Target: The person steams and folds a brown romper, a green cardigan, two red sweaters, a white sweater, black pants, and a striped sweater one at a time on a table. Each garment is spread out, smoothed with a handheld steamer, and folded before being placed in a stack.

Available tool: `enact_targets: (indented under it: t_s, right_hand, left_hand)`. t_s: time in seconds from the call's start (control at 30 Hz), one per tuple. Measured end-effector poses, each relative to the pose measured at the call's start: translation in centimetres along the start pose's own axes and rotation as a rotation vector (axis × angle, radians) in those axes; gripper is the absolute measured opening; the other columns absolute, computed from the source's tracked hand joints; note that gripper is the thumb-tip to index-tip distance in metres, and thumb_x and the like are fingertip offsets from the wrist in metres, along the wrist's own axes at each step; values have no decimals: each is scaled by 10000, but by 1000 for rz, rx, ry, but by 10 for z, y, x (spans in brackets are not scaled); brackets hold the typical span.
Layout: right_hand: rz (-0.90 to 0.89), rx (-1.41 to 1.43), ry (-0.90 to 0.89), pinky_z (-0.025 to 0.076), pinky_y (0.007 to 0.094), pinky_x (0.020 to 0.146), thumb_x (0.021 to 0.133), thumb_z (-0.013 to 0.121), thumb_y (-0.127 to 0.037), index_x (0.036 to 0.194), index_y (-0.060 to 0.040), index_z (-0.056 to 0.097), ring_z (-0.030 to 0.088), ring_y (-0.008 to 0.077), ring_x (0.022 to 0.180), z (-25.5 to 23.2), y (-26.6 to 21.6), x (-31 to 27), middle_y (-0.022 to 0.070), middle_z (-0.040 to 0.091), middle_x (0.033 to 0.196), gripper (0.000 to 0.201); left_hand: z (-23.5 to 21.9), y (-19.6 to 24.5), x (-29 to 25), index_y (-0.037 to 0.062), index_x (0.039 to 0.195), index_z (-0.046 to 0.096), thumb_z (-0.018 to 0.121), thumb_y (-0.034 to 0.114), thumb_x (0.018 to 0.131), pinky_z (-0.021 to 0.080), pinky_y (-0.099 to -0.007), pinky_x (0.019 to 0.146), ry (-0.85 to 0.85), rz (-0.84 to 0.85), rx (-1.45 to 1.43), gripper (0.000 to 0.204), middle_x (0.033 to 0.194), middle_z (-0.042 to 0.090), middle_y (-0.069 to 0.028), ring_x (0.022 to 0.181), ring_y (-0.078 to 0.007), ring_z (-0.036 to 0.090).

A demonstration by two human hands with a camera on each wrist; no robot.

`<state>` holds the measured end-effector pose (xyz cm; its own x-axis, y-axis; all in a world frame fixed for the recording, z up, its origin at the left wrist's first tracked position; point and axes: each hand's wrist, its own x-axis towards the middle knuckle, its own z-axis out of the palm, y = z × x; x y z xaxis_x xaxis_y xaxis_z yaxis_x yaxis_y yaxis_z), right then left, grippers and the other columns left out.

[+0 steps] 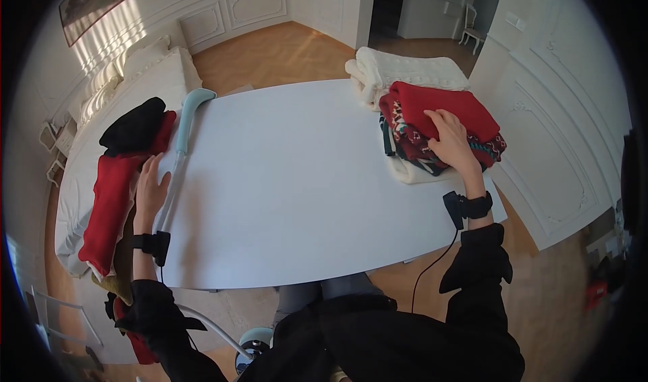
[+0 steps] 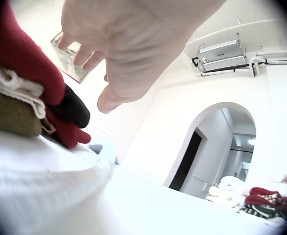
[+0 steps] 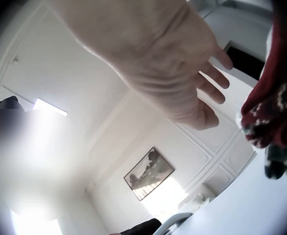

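My left hand [image 1: 152, 187] is at the left side of the white table [image 1: 283, 173], its fingers loosely extended beside a red folded garment [image 1: 110, 196]. A black garment [image 1: 132, 125] lies at the far end of that left pile. Over the right pile, my right hand [image 1: 451, 142] overlaps a red folded garment [image 1: 439, 105], and its fingers look relaxed in the right wrist view. Beneath that lies a red patterned knit [image 1: 413, 138], with white knitwear [image 1: 412, 173] at the bottom. Neither hand grips anything.
A light blue garment steamer head [image 1: 192, 115] lies near the left pile, its pale hose [image 1: 170, 189] running along the table. The steamer base [image 1: 255, 351] stands on the floor by my legs. A folded white cable knit [image 1: 412, 68] sits behind the right pile. A bed [image 1: 165, 75] stands beyond.
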<state>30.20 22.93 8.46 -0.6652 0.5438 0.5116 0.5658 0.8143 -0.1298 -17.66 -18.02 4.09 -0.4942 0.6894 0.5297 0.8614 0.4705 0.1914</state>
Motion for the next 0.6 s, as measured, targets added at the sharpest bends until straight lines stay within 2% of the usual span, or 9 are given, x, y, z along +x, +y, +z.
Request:
enact_targets:
  t_s: [0.07,0.1,0.17,0.3,0.37,0.4,0.47,0.5,0.6]
  right_hand:
    - [148,-248,-90,390,444,989,768,625,-61,1289,-138,512,438,295,1237,13,36,-4,117,474,1317,539]
    - [154,-251,-86,390,444,989,768,625,-61,1289,-138,512,438,295,1237,14,42,-5,117,474,1317,539]
    - [117,-145,-49,425,437,967,773,647,-73,1284,-168,534,449,290,1241,16,54,-3,110,508,1301,532]
    - [51,-74,-29,458,434,923,806,646,-120,1268,-148,550,513,303,1173,8,66,10,131,564,1247,473]
    - [199,-25,-158,477,446,876,845,617,-167,1231,-128,572,585,346,1052,-8,59,22,166,630,1119,391]
    - [201,-26,-156,477,446,876,845,617,-167,1231,-128,572,585,346,1052,-11,58,31,166,630,1119,391]
    - [182,-26,32,489,477,802,865,576,-167,1135,-94,596,607,386,959,-17,52,47,193,651,998,280]
    - [180,-26,33,489,477,802,865,576,-167,1135,-94,596,607,386,959,-24,34,52,193,651,998,280]
    - [-21,37,278,480,495,696,837,556,-108,924,-41,570,612,401,833,-30,-35,68,184,642,854,110]
  left_hand:
    - [6,42,0,49,1252,526,621,116,840,433,-406,954,-104,39,-103,428,1258,543,-178,1148,-359,527]
    - [11,60,1,44,1238,539,620,116,842,439,-404,946,-155,42,-158,410,1240,560,-172,1133,-358,539]
    - [16,94,1,38,1213,561,618,117,848,450,-404,930,-240,112,-251,378,1209,581,-173,1104,-363,558]
    - [20,149,1,44,1187,583,628,130,861,479,-383,874,-351,178,-342,340,1158,613,-159,1041,-343,595]
    - [18,167,1,44,1183,585,628,135,864,485,-383,863,-383,183,-372,335,1151,615,-159,1030,-342,600]
    - [18,174,2,44,1180,588,629,140,866,491,-384,853,-413,188,-402,330,1144,618,-160,1019,-340,606]
    - [20,183,3,43,1176,590,629,144,868,494,-383,847,-405,216,-412,326,1137,621,-160,1011,-338,609]
    - [21,187,3,41,1172,593,630,149,870,497,-381,841,-398,239,-422,323,1131,624,-160,1002,-336,613]
    - [21,213,9,73,1274,512,628,180,885,489,-393,877,-375,283,-472,420,1201,584,-169,1058,-335,593]
